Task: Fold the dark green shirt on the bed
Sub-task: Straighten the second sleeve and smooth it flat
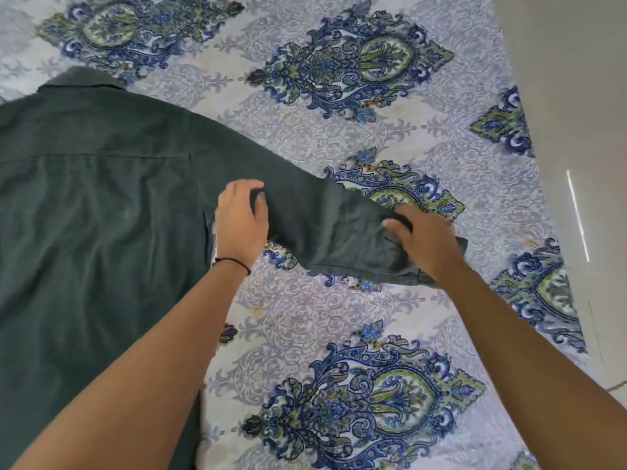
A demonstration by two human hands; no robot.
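Curled fingers (235,188) of the left hand (241,222) are closed round the sleeve (319,225) of the dark green shirt (95,215) beside the shirt's body; the cuff end, farther from that body, is gripped by the right hand (427,245). The shirt is spread on the patterned bedsheet (339,317).

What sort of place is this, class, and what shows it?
Probably a bedroom at home: a patterned bedsheet is spread out flat, a dark green shirt lies on it, and pale floor shows beside it.

Dark green shirt (95,205) flat (back up).
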